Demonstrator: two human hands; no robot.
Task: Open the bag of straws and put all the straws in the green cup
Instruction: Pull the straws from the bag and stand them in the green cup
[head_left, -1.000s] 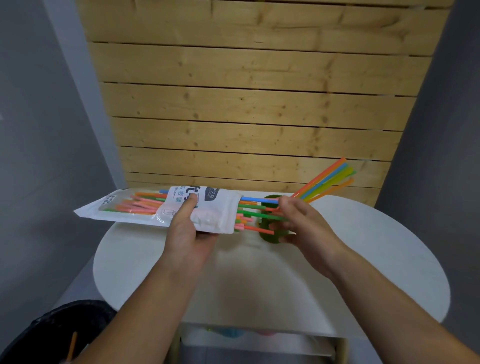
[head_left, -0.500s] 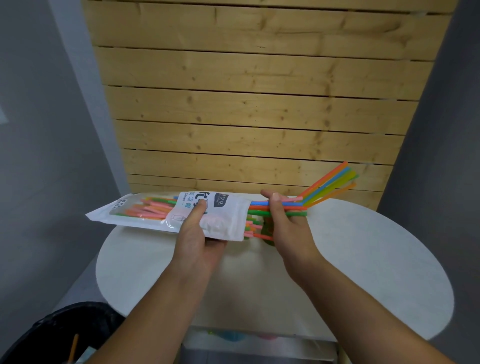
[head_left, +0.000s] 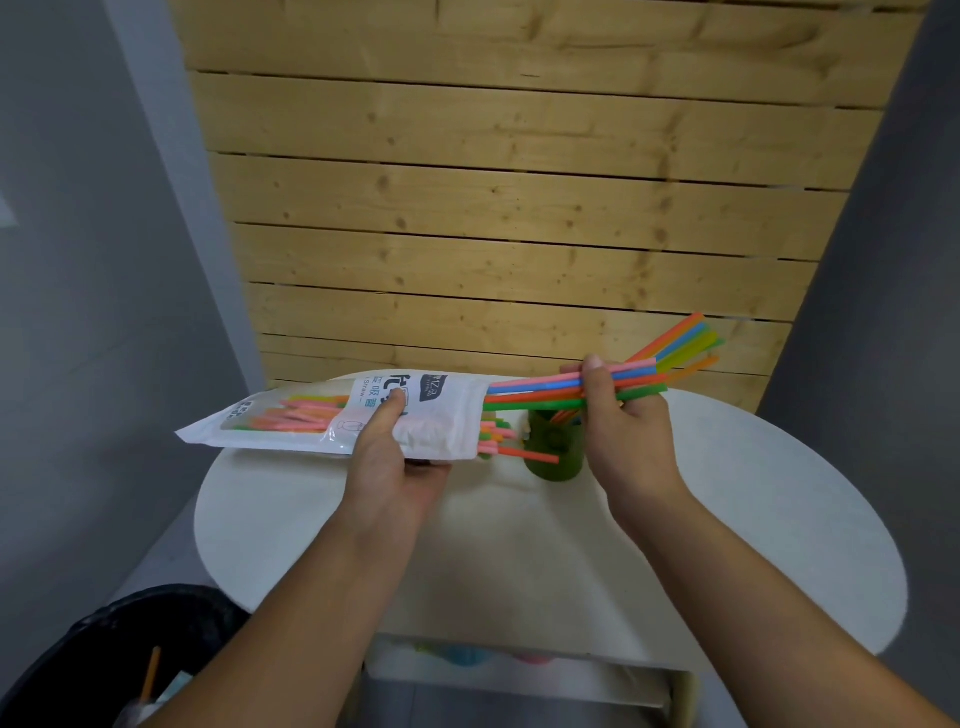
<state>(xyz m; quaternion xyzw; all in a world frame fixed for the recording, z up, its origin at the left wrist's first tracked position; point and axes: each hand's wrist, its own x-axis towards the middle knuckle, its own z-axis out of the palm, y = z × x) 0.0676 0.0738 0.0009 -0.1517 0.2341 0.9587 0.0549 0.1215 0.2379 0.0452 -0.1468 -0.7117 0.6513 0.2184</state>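
Fingers (head_left: 597, 387) of the right hand (head_left: 626, 436) are clenched around a bundle of straws (head_left: 540, 391) drawn from the bag (head_left: 441, 415), which is gripped by the left hand (head_left: 387, 457). "Straw" is printed on the bag. The green cup (head_left: 553, 449) is seen at 3 o'clock from the bag's mouth, on the white table (head_left: 727, 519).

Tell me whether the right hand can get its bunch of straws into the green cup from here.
Probably yes: the right hand grips the coloured plastic straws just above the green cup, though their tails remain inside the white plastic bag.
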